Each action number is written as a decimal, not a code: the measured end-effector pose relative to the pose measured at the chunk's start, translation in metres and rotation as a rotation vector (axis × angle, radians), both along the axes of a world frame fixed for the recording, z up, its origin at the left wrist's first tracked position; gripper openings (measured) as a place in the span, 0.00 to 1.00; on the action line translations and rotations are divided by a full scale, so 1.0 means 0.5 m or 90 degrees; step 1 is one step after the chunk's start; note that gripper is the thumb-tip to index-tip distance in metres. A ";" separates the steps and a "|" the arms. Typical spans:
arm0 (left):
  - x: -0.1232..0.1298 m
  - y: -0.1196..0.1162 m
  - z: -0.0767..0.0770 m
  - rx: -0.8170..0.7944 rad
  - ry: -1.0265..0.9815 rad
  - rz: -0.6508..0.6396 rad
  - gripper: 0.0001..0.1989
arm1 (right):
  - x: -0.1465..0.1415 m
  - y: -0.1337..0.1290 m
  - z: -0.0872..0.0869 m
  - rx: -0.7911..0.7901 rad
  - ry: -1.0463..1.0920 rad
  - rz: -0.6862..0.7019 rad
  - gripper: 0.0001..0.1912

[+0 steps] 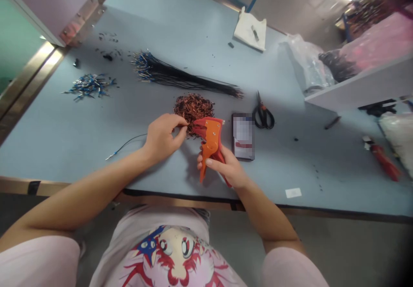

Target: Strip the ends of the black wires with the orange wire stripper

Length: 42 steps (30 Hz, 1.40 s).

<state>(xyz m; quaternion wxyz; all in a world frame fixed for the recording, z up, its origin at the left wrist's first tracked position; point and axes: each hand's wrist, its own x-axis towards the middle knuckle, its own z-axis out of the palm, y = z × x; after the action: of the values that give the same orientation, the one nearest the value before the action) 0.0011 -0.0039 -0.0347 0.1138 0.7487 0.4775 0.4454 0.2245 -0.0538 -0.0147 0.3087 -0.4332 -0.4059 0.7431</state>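
Between thumb and fingertips, my left hand pinches a thin black wire. One wire end is at the jaws of a red and orange wire stripper; the other trails left to a metal-tipped terminal. My right hand is wrapped round the stripper's handles. Behind the jaws lies a pile of copper-coloured wire scraps. Farther back rests a bundle of black wires with blue terminals at its left end. A heap of loose blue terminals lies to the left.
Right of the stripper are a phone and black-handled scissors. A white cloth lies at the back. A red-handled tool and a small white label are at the right. Plastic bags sit by a raised shelf.
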 end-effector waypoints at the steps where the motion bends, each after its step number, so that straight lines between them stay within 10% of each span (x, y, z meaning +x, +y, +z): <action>1: 0.001 0.000 0.001 0.007 -0.008 -0.008 0.04 | -0.001 -0.001 0.000 0.002 0.001 0.006 0.27; 42: 0.006 -0.009 0.017 -0.022 -0.055 -0.049 0.05 | 0.006 0.004 -0.007 0.043 0.089 0.088 0.23</action>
<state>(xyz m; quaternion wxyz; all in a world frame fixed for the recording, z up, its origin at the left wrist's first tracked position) 0.0042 -0.0085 -0.0260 0.1641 0.7443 0.4507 0.4647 0.2276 -0.0517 -0.0179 0.2987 -0.3406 -0.4370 0.7770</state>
